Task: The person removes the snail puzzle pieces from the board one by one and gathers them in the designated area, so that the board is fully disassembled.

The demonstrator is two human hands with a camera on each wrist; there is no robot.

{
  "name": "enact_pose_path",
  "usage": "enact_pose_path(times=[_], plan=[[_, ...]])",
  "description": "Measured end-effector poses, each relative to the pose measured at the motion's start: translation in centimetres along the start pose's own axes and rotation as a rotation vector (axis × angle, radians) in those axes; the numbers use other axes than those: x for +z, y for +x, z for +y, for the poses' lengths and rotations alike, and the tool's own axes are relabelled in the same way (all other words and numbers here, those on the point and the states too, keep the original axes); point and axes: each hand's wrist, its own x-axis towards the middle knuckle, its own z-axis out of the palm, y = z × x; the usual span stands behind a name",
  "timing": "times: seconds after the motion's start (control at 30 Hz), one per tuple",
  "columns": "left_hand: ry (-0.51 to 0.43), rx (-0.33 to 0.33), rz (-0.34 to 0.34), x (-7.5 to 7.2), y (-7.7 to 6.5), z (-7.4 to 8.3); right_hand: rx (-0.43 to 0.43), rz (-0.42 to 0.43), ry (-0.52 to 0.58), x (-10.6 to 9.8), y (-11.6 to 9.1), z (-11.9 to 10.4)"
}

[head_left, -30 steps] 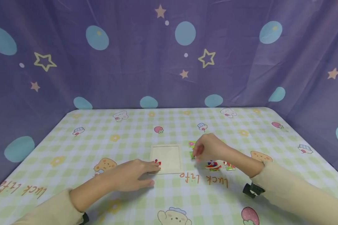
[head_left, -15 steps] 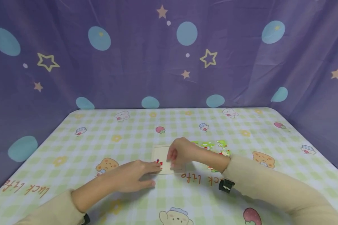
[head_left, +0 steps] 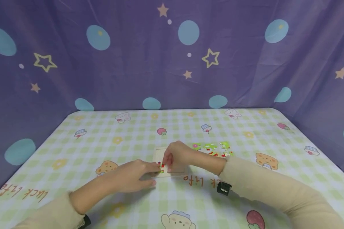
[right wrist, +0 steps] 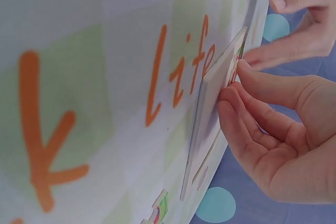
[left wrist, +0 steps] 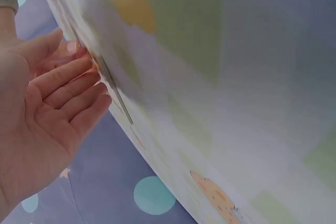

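Note:
A shallow pale wooden puzzle tray (head_left: pixel 159 154) lies flat on the table. Small colourful puzzle pieces (head_left: pixel 162 166), red, white and green, show at its near left corner. My left hand (head_left: pixel 129 175) reaches in from the left with fingers nearly straight, its fingertips at those pieces; the left wrist view (left wrist: pixel 58 98) has the fingers extended together. My right hand (head_left: pixel 180 157) is over the tray and pinches a puzzle piece (right wrist: pixel 234 72) between thumb and fingers, close to the left fingertips. Most of that piece is hidden by the fingers.
Several loose puzzle pieces (head_left: pixel 210 146) lie right of the tray, partly covered by the right forearm. The table has a green checked cloth (head_left: pixel 103 210) with printed cartoons. A purple curtain (head_left: pixel 149 63) with stars and dots hangs behind it.
My right hand has moved left from the loose pieces to the tray, carrying a puzzle piece to the near left corner. My left hand has stayed nearly still.

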Motion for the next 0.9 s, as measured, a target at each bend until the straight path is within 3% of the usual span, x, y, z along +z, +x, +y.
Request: enact_pose_path(times=[0.3, 0.53, 0.9], plan=[[0.031, -0.025, 0.066, -0.5, 1.4, -1.5, 0.01, 0.005, 0.02, -0.1, 0.0, -0.1], [-0.024, -0.118, 0.018, -0.4, 2.3, -2.4, 0.011, 0.016, 0.043, 0.0, -0.1, -0.3], [-0.057, -0.121, -0.019, -0.4, 3.1, -3.6, 0.025, 0.025, 0.045, 0.3, 0.7, -0.6]])
